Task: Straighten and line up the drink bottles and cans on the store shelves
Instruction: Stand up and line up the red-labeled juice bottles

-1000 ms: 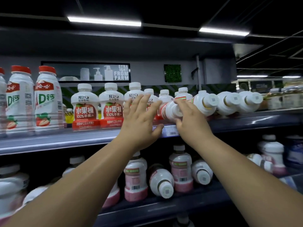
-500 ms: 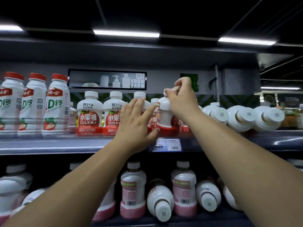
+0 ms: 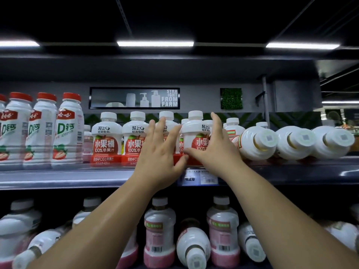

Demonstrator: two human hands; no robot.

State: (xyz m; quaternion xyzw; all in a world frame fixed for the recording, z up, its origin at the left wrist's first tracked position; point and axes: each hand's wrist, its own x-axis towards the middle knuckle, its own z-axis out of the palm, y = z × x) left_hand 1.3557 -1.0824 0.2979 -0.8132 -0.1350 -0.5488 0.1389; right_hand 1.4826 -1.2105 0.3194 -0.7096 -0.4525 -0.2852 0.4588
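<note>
At the centre of the frame, on the upper shelf, a person's right hand wraps thumb and fingers round an upright apple juice bottle. The left hand, fingers spread and straight, rests flat against the neighbouring bottle just left of it. Three white bottles lie tipped over at right.

White bottle, red apple label
</note>
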